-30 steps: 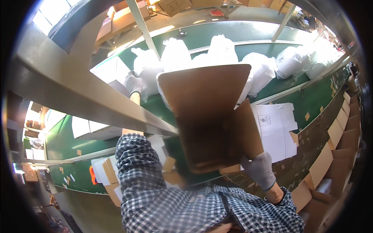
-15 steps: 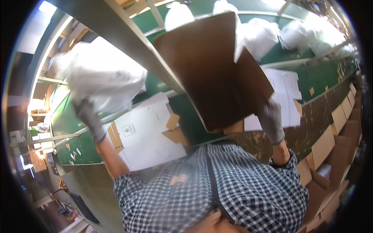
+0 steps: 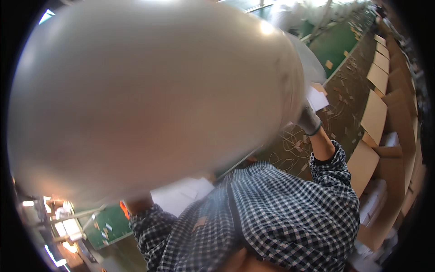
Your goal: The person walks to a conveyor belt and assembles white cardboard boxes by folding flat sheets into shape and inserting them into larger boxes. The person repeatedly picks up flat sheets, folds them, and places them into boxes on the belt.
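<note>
A big, blurred white bag (image 3: 154,99) is very close to the camera and fills most of the view. My right hand (image 3: 310,120), in a grey glove, is closed at the bag's lower right edge, with my checked sleeve (image 3: 333,167) below it. My left forearm (image 3: 139,204) rises from the lower left and goes behind the bag, so my left hand is hidden. No brown cardboard box shows in front of me.
Flat brown cardboard boxes (image 3: 375,113) stand in a row along the right side. A green conveyor belt (image 3: 339,41) runs at the upper right, with cardboard scraps (image 3: 335,106) on the dark floor beside it. White sheets (image 3: 181,195) and an orange object (image 3: 123,209) lie below the bag.
The white bag has swung from the left up in front of the camera and now covers the brown box that my right hand held up. My head has turned right.
</note>
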`<act>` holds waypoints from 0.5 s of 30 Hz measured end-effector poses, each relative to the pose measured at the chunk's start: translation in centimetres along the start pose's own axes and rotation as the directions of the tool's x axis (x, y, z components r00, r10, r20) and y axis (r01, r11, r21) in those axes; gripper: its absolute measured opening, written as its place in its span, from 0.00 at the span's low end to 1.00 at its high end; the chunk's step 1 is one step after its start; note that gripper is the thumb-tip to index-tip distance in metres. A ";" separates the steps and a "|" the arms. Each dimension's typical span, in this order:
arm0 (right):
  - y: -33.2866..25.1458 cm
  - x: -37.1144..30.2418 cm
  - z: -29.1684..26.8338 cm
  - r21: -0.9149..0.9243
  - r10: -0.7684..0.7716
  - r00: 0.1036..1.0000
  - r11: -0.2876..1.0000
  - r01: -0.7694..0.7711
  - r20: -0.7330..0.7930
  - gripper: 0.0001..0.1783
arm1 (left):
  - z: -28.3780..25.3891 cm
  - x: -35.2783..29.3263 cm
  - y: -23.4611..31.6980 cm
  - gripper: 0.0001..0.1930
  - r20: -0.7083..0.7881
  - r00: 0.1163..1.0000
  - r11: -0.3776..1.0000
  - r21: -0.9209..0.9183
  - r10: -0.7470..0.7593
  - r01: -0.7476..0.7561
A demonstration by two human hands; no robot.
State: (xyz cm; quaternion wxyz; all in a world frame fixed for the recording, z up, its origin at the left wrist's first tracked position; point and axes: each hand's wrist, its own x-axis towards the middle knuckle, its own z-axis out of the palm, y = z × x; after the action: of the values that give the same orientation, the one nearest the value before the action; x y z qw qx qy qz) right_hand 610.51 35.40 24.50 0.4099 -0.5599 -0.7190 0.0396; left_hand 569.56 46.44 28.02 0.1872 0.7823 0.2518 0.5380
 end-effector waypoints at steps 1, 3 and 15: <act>1.7 -0.1 0.0 0.019 0.166 0.984 0.986 -0.168 0.058 0.14 | 1.8 2.3 -1.1 0.09 0.078 0.993 0.995 -0.059 0.084 -0.080; 5.0 -0.5 -0.6 0.152 0.443 0.882 0.872 -0.465 0.161 0.18 | 5.7 6.8 -2.8 0.08 0.208 0.945 0.957 -0.201 0.251 -0.210; 8.7 -3.3 -1.2 -0.129 0.285 0.952 0.946 -0.297 -0.109 0.13 | 17.9 12.2 -5.4 0.31 0.694 0.717 0.966 -0.133 -0.068 0.221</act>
State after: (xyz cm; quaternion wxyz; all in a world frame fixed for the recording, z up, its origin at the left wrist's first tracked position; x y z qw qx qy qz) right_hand 618.10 35.40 19.00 0.3895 -0.6892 -0.6105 0.0228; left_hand 588.91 57.66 27.81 0.3885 0.8790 0.1687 0.2189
